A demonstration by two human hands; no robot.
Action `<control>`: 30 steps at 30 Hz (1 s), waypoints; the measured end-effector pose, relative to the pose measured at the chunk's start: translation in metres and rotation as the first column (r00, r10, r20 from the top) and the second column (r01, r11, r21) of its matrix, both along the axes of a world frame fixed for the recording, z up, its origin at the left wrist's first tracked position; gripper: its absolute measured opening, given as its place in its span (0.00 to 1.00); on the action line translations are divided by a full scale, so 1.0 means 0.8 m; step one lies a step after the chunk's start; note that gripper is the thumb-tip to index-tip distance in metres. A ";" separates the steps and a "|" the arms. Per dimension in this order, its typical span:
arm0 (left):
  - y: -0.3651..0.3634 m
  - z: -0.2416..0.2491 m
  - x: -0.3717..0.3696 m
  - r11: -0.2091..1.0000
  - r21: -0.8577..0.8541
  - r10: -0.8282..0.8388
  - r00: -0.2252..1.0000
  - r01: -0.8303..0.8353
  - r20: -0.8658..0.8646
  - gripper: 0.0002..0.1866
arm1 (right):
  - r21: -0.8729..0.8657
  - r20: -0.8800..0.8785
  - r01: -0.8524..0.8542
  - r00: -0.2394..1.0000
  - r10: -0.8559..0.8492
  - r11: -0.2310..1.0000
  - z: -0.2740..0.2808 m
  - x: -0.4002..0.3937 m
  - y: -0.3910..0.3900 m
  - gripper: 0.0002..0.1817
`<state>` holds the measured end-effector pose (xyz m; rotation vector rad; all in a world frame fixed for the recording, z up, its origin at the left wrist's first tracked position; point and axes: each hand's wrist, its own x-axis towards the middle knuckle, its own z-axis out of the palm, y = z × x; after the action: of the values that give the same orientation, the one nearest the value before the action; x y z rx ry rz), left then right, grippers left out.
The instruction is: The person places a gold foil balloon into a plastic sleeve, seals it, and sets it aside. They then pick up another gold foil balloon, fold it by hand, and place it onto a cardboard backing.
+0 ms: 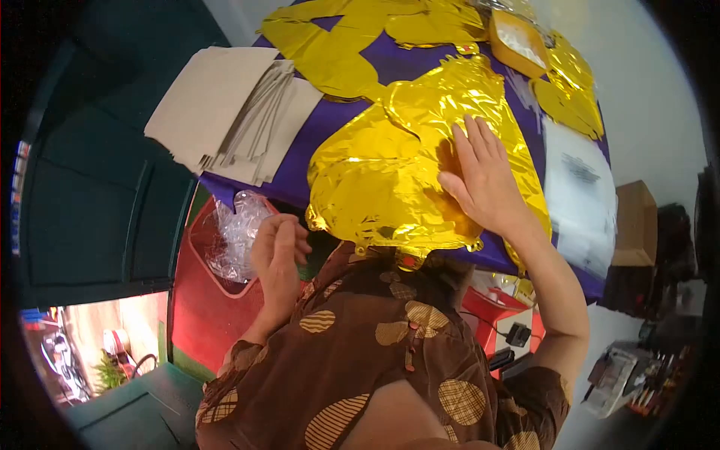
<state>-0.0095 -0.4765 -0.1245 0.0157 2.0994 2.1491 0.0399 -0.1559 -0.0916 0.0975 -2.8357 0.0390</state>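
A crinkled gold foil balloon (360,202) lies flat on the purple-covered table, its near edge hanging at the front rim. My right hand (484,176) rests on its right side, palm down with the fingers stretched out. Off the table's front edge, to the left of the foil, hovers my left hand (276,255). Its fingers are loosely bent and a little apart, and I see nothing in them. More flat gold foil pieces (330,56) are spread at the far side of the table.
At the table's left stands a stack of beige paper sheets or bags (210,97). A yellow tub (519,45) with white contents sits far right, above clear plastic packets (577,195). Below left, a red bin (199,232) holds crumpled clear plastic. A cardboard box (635,221) is further right.
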 end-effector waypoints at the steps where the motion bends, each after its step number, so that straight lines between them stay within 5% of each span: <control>1: 0.003 0.002 0.004 0.999 0.052 -0.018 0.993 0.012 0.113 0.12 | 0.003 0.006 0.002 1.000 -0.002 1.000 0.000 0.005 -0.004 0.40; 7: 0.019 0.001 0.001 0.901 0.425 -0.344 0.744 0.089 0.573 0.21 | 0.006 0.036 0.030 0.999 -0.031 1.000 -0.011 0.018 -0.016 0.41; 22: 0.050 0.018 0.010 0.924 0.362 -0.225 0.940 0.123 0.256 0.12 | 0.081 0.057 0.006 0.998 -0.011 0.997 -0.015 0.015 -0.022 0.49; 30: 0.064 0.043 0.007 0.982 -0.067 -0.180 0.981 0.175 -0.072 0.05 | 0.083 0.083 0.027 0.996 -0.034 0.996 -0.013 0.016 -0.023 0.53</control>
<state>-0.0042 -0.4250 -0.0903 0.2744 2.1142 2.0115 0.0524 -0.1740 -0.1022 0.0713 -2.9230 -0.0811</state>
